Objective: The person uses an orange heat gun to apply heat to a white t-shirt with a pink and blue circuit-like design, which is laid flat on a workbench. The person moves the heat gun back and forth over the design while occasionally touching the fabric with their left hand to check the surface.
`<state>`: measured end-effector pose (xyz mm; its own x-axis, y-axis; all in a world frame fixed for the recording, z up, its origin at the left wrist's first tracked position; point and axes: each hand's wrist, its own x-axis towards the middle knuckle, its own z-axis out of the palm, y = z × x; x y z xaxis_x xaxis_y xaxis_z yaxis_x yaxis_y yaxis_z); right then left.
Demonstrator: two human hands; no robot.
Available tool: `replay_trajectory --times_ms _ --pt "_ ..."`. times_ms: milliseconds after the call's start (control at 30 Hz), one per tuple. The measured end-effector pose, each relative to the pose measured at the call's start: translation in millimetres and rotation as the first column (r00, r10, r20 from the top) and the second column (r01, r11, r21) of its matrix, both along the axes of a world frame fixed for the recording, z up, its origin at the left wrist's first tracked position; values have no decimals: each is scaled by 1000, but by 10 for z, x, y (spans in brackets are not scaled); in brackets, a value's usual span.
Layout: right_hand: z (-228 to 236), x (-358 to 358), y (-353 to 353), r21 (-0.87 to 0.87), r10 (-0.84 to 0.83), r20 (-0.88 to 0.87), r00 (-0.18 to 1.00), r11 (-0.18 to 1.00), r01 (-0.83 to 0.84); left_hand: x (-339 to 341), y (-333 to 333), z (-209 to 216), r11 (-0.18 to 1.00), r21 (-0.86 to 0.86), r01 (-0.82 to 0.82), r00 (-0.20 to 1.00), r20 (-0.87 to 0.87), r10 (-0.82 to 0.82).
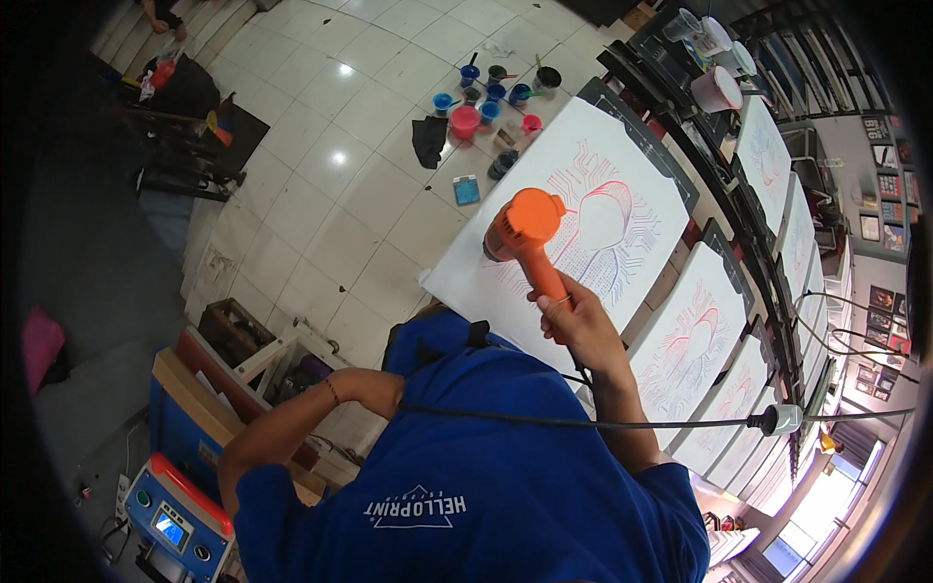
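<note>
My right hand is wrapped round the handle of an orange heat gun. The gun is over a white fabric panel, which carries a red and blue line print of a hooded figure. My left arm is bent, and its hand rests at my waist against the blue shirt; its fingers are hidden. A black cord crosses in front of my shirt from beside the left hand to a grey plug connector on the right.
More printed panels sit on black pallets along a curved rack at right. Several ink pots and a black cloth are on the tiled floor. A blue machine with a screen stands at lower left. Another person's hand shows at top left.
</note>
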<state>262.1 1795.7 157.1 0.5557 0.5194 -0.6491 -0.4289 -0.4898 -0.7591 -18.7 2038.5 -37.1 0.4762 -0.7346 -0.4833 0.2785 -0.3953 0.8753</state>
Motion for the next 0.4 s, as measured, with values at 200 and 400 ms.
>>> replay_trajectory --times_ms 200,400 --pt "10 -120 -21 29 4 -20 1000 1000 -4 66 -6 -62 966 61 250 961 -142 -239" --pt "-35 -27 -139 -54 -103 126 987 992 110 129 3 56 960 88 265 956 -154 -249"
